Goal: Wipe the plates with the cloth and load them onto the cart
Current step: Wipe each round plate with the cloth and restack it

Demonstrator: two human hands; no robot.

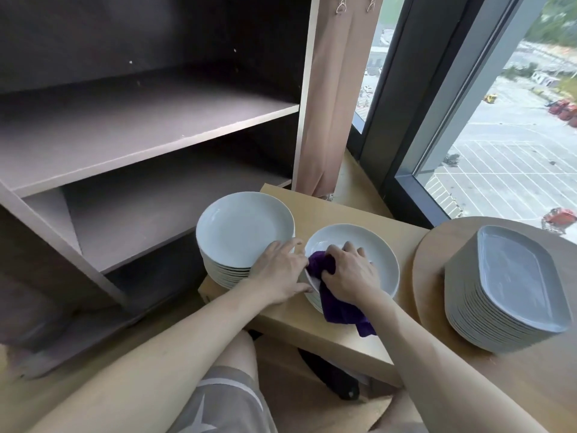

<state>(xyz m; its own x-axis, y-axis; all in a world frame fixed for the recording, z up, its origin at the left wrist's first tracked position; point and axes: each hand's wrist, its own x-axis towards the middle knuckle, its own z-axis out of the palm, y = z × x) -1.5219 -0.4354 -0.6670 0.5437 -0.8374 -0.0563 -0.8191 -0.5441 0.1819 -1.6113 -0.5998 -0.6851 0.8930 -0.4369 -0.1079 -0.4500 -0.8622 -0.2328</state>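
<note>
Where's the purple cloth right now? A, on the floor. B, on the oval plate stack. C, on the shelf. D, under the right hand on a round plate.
D: the right hand grips the bunched purple cloth against the top round plate.

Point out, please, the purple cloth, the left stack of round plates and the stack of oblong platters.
purple cloth (pixel 338 310), head view, its hanging fold.
left stack of round plates (pixel 243 226), head view, top plate's centre.
stack of oblong platters (pixel 515 276), head view, top platter's centre.
</note>
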